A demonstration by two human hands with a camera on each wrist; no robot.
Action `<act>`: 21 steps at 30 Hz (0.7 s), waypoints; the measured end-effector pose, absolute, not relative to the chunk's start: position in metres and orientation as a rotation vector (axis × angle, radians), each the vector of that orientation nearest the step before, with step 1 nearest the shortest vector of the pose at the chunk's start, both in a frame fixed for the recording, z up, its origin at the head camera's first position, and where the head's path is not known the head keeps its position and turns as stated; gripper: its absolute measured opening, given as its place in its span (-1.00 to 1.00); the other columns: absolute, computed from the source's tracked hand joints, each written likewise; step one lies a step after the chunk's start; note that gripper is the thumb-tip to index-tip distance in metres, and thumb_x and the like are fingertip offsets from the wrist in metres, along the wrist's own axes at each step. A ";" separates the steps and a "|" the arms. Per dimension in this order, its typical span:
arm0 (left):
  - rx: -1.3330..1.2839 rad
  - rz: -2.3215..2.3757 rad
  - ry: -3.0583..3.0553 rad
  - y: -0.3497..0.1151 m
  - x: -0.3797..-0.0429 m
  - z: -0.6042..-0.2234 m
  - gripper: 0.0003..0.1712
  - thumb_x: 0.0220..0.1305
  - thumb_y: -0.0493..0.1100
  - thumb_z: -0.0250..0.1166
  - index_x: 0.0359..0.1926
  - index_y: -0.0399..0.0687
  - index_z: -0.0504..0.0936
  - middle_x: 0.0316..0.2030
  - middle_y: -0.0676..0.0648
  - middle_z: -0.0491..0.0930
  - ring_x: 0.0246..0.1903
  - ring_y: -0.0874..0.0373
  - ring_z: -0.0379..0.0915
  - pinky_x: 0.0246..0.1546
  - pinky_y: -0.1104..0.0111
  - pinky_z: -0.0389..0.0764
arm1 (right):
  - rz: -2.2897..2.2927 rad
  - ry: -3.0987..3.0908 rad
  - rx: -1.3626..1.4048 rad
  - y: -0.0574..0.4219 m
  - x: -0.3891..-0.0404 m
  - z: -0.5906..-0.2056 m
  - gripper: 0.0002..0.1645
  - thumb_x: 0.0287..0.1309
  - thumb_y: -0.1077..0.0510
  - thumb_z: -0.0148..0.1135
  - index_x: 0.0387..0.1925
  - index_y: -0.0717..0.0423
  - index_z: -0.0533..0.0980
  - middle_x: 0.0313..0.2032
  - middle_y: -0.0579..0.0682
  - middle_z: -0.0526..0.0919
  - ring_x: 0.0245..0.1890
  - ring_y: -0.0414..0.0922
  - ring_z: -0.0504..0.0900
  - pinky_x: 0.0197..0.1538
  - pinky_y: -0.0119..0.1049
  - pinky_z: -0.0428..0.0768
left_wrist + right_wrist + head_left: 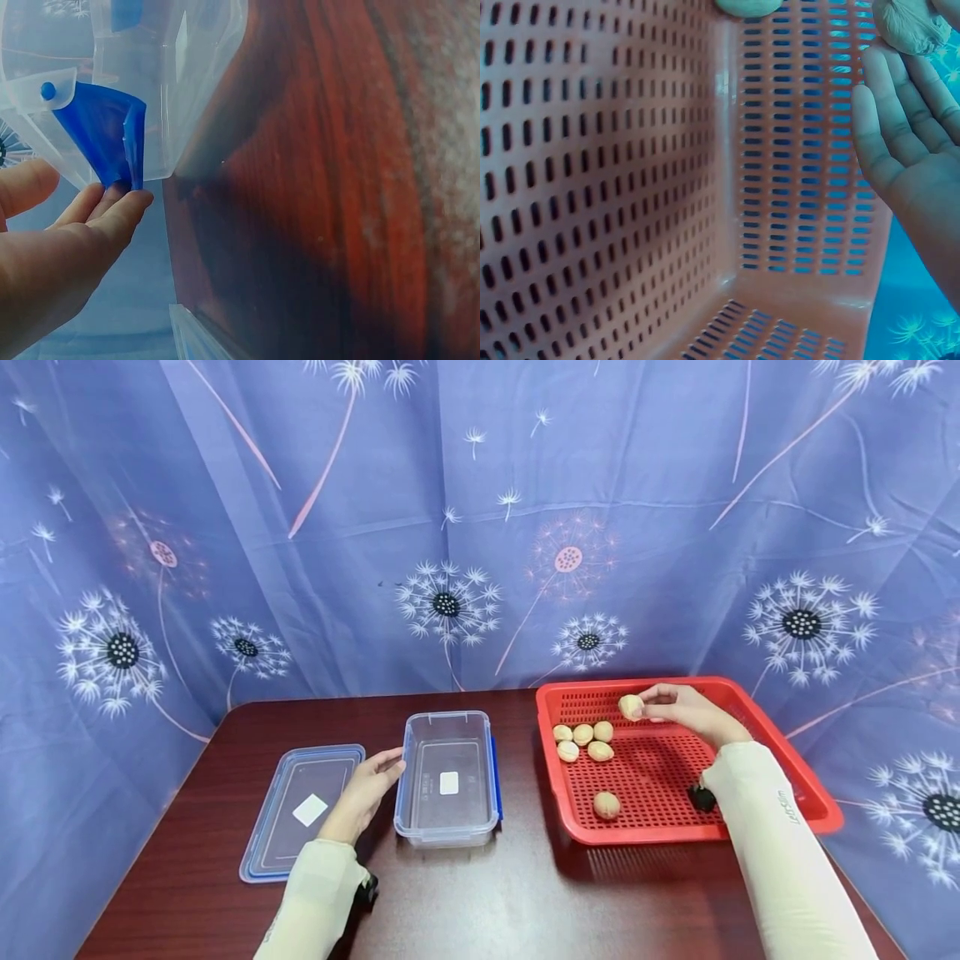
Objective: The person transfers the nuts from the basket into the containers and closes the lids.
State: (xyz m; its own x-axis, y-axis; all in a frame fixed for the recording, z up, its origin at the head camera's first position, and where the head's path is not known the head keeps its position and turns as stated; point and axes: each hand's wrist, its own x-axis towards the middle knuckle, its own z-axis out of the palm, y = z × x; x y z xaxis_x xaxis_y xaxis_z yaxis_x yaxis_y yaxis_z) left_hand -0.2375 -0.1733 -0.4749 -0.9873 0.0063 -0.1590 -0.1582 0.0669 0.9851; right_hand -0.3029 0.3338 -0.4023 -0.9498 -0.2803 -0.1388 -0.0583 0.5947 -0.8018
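Toward the left of the desk (420, 910), a see-through lid (315, 781) with a blue edge lies flat, a white label (310, 810) at its middle. Just beside it comes the left hand (367, 785), with a pale left sleeve (311, 897) below and a small black device at the wrist. Its grip is loose: in the left wrist view the fingertips touch the lower edge of a blue clip (105, 131), while the thumb stands away from it. That clip belongs to the see-through container (450, 817), which stands upright on the desk next to the fingers; along its right side hangs a second clip (497, 781), also blue. Well apart to the right sits a red perforated basket (652, 777). Near its far left corner five walnuts (582, 735) lie grouped, and a lone walnut (607, 805) rests closer to the front rim. Farther right, the right hand (686, 712) has a pinching grip on one more walnut (631, 707), held at the fingertips above the far part of the basket. A pale, printed right sleeve (780, 852) crosses over the basket's right part.
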 end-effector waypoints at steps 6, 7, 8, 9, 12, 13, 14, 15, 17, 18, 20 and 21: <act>-0.156 2.070 2.181 -0.173 -0.239 -0.476 -0.53 0.40 -0.39 0.02 0.28 -0.49 0.29 0.21 -0.48 0.34 0.21 -0.15 0.26 0.36 0.07 0.18 | -1.287 2.596 -0.288 0.330 -0.305 -0.392 -0.43 0.26 -0.04 0.22 0.13 0.26 0.41 0.09 0.20 0.53 -0.06 -0.26 0.53 0.08 -0.23 0.51; -0.150 2.071 2.179 -0.173 -0.238 -0.475 -0.53 0.40 -0.38 0.02 0.28 -0.49 0.29 0.22 -0.49 0.33 0.22 -0.17 0.24 0.36 0.06 0.17 | -1.293 2.601 -0.300 0.329 -0.306 -0.391 -0.44 0.27 -0.03 0.22 0.13 0.27 0.42 0.08 0.21 0.54 -0.07 -0.27 0.53 0.06 -0.27 0.51; -0.146 2.070 2.178 -0.172 -0.238 -0.475 -0.53 0.41 -0.38 0.02 0.28 -0.50 0.28 0.22 -0.49 0.32 0.23 -0.18 0.23 0.36 0.05 0.16 | -1.299 2.605 -0.312 0.328 -0.306 -0.390 -0.46 0.27 -0.02 0.21 0.12 0.27 0.42 0.09 0.21 0.53 -0.07 -0.29 0.53 0.05 -0.29 0.50; -0.144 2.071 2.180 -0.172 -0.238 -0.474 -0.53 0.41 -0.37 0.02 0.28 -0.50 0.28 0.22 -0.50 0.32 0.24 -0.18 0.23 0.37 0.05 0.15 | -1.306 2.608 -0.315 0.326 -0.306 -0.389 -0.46 0.26 -0.03 0.22 0.12 0.26 0.43 0.08 0.20 0.54 -0.08 -0.30 0.53 0.06 -0.27 0.50; -0.149 2.063 2.186 -0.172 -0.237 -0.475 -0.53 0.41 -0.36 0.02 0.28 -0.50 0.28 0.23 -0.49 0.31 0.24 -0.17 0.21 0.37 0.05 0.13 | -1.327 2.628 -0.316 0.319 -0.306 -0.385 -0.47 0.25 -0.04 0.23 0.11 0.23 0.44 0.08 0.18 0.55 -0.06 -0.29 0.52 0.13 -0.15 0.48; -0.152 2.061 2.188 -0.172 -0.237 -0.475 -0.53 0.41 -0.36 0.03 0.28 -0.49 0.29 0.23 -0.48 0.31 0.25 -0.17 0.21 0.38 0.05 0.13 | -1.340 2.631 -0.310 0.316 -0.306 -0.384 -0.46 0.25 -0.04 0.24 0.11 0.23 0.44 0.08 0.17 0.55 -0.05 -0.28 0.51 0.15 -0.09 0.46; -0.153 2.061 2.194 -0.173 -0.238 -0.475 -0.53 0.41 -0.36 0.03 0.28 -0.50 0.29 0.23 -0.48 0.32 0.24 -0.16 0.22 0.37 0.05 0.13 | -1.349 2.640 -0.302 0.312 -0.306 -0.382 -0.46 0.24 -0.05 0.25 0.10 0.23 0.45 0.07 0.15 0.55 -0.06 -0.28 0.50 0.17 -0.05 0.45; -0.159 2.060 2.198 -0.173 -0.238 -0.475 -0.53 0.41 -0.37 0.03 0.28 -0.49 0.30 0.23 -0.47 0.32 0.24 -0.15 0.22 0.37 0.05 0.13 | -1.358 2.653 -0.299 0.309 -0.305 -0.381 -0.45 0.23 -0.06 0.26 0.09 0.23 0.45 0.06 0.15 0.56 -0.06 -0.26 0.50 0.18 -0.03 0.44; -0.162 2.057 2.204 -0.173 -0.238 -0.475 -0.53 0.41 -0.36 0.04 0.28 -0.48 0.31 0.23 -0.46 0.33 0.24 -0.14 0.22 0.38 0.06 0.13 | -1.374 2.672 -0.288 0.301 -0.306 -0.379 -0.44 0.22 -0.06 0.27 0.09 0.24 0.45 0.04 0.14 0.56 -0.05 -0.23 0.50 0.17 -0.03 0.43; -0.167 2.057 2.205 -0.173 -0.238 -0.475 -0.53 0.40 -0.36 0.04 0.28 -0.47 0.31 0.24 -0.45 0.33 0.24 -0.14 0.22 0.37 0.06 0.13 | -1.388 2.672 -0.279 0.297 -0.306 -0.378 -0.43 0.21 -0.07 0.28 0.08 0.24 0.45 0.03 0.15 0.56 -0.04 -0.20 0.50 0.17 -0.04 0.42; -0.169 2.049 2.212 -0.174 -0.237 -0.475 -0.53 0.41 -0.35 0.05 0.28 -0.46 0.31 0.24 -0.44 0.33 0.25 -0.14 0.22 0.38 0.05 0.13 | -1.406 2.672 -0.262 0.291 -0.307 -0.375 -0.42 0.20 -0.07 0.29 0.08 0.23 0.44 0.03 0.16 0.56 -0.02 -0.14 0.50 0.17 -0.04 0.41; -0.174 2.046 2.212 -0.174 -0.237 -0.475 -0.53 0.41 -0.34 0.05 0.28 -0.45 0.32 0.25 -0.43 0.33 0.26 -0.13 0.21 0.38 0.06 0.13 | -1.415 2.670 -0.259 0.288 -0.308 -0.374 -0.42 0.20 -0.07 0.29 0.09 0.23 0.44 0.04 0.17 0.55 0.01 -0.09 0.49 0.18 -0.04 0.40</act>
